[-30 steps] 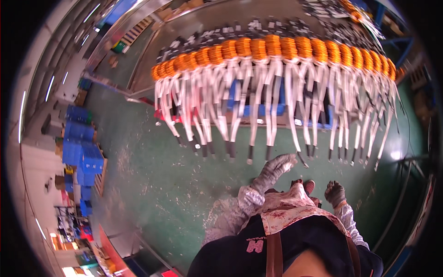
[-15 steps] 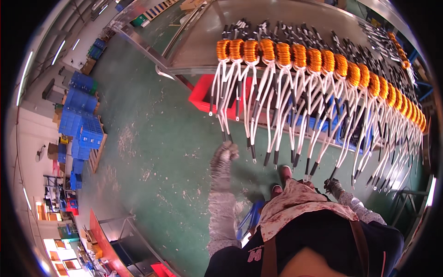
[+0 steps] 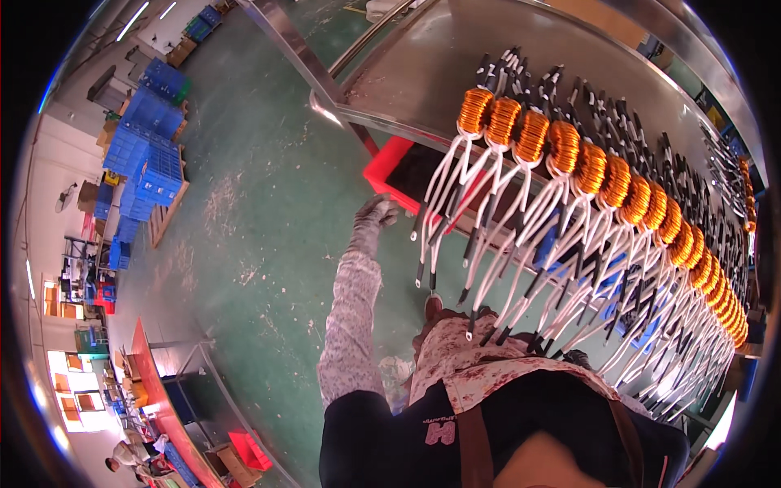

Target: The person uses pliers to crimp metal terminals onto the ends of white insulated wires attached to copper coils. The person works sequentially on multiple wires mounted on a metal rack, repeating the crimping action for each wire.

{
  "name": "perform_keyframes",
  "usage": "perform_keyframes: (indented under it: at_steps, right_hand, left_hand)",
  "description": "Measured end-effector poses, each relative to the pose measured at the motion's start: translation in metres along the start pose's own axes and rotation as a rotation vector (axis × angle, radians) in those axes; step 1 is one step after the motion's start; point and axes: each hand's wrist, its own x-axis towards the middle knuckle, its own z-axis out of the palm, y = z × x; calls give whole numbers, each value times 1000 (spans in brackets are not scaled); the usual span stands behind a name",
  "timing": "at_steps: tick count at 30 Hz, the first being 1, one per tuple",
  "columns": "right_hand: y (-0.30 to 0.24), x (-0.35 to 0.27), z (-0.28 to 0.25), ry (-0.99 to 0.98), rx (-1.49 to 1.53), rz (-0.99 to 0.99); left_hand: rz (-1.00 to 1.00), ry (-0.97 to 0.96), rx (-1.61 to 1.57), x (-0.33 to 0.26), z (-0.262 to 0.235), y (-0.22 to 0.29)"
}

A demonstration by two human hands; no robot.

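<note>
A long row of toroidal coils (image 3: pixel 564 147) wound in orange copper wire lies along the edge of a metal table. Their white leads (image 3: pixel 521 244), with black sleeves and small metal ends, hang over the edge. My left hand (image 3: pixel 377 212), in a grey glove, is raised left of the first coil's leads, apart from them. Its fingers are loosely bent and nothing shows in them. My right hand (image 3: pixel 577 358), in a dark glove, is low behind the hanging leads near my apron. Its fingers are mostly hidden, so I cannot tell what it holds.
The metal table (image 3: pixel 407 77) has a raised rail and frame. Below it are a red bin (image 3: pixel 382 172) and blue bins (image 3: pixel 643 313). Blue crates (image 3: pixel 154 175) are stacked on a pallet at the left. A red-edged bench (image 3: pixel 159 366) stands at the lower left.
My left hand has moved up and left, away from the lead ends. My view has shifted, so the coils appear further right and lower. My right hand is now more hidden behind the leads.
</note>
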Motion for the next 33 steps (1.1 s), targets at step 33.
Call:
perform_keyframes:
  at_steps: [33]
  right_hand:
    - [257,-282,175,511,409,-74]
  left_hand:
    - [-342,-537,977,318,8,-187]
